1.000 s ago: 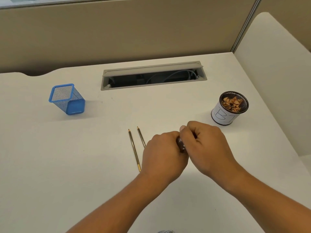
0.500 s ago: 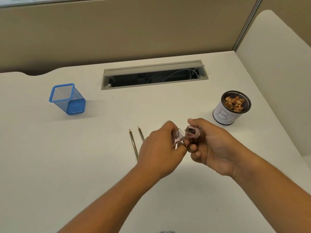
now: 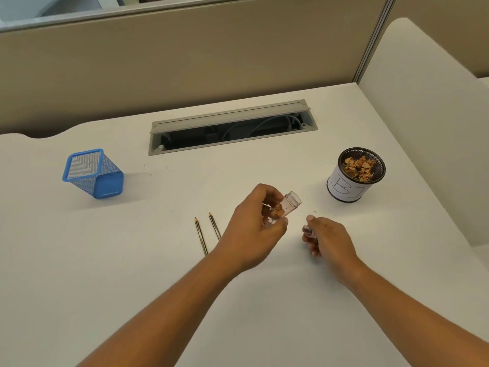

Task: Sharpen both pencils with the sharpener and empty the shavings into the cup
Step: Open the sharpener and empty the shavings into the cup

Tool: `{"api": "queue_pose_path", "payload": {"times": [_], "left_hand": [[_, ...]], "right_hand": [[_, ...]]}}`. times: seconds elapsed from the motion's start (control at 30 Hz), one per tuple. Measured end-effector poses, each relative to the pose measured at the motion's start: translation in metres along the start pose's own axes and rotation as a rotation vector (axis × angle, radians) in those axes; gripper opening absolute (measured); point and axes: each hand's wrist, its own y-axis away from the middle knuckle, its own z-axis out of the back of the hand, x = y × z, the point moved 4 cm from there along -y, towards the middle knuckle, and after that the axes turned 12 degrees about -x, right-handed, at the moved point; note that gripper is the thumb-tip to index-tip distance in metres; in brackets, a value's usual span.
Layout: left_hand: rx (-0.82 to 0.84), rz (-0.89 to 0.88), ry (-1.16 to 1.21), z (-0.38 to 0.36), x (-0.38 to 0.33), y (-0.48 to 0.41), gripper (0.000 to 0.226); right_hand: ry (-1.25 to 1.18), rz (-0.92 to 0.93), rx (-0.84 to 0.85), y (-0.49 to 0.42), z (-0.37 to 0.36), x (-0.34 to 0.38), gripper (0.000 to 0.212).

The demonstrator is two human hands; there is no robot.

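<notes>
left hand (image 3: 254, 231): closed around a clear shavings container (image 3: 284, 207), held above the table with its open mouth tilted up and toward the cup; brown shavings show inside it.
right hand (image 3: 328, 238): just right of the left hand and apart from it, fingers curled around the small dark sharpener head (image 3: 307, 229), which peeks out under the thumb.
pencils (image 3: 207, 233): two, lying side by side on the table just left of the left hand, points aimed away from the person; the right one's lower end is hidden behind the left wrist.
cup (image 3: 353, 178): round dark mesh cup with a white paper label, upright on the table beyond and to the right of the hands, holding a heap of brown shavings.
blue mesh holder (image 3: 92, 173): far left on the table, well apart from the hands, nothing visible inside.
table (image 3: 79, 260): white; a grey cable slot (image 3: 230, 127) with wires inside sits at the back, in front of the beige partition (image 3: 185, 54).
</notes>
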Motion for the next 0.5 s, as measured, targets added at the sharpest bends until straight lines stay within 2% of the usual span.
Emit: {"api": "queue_pose_path", "payload": {"times": [0.33, 0.5], "left_hand": [[0.002, -0.005, 0.027, -0.044, -0.012, -0.050, 0.039], [0.016, -0.090, -0.054, -0.067, -0.044, -0.088, 0.036]], "right_hand": [[0.066, 0.275, 0.056, -0.004, 0.000, -0.016, 0.033], [0.027, 0.292, 0.099, -0.006, 0.001, -0.020, 0.034]]}}
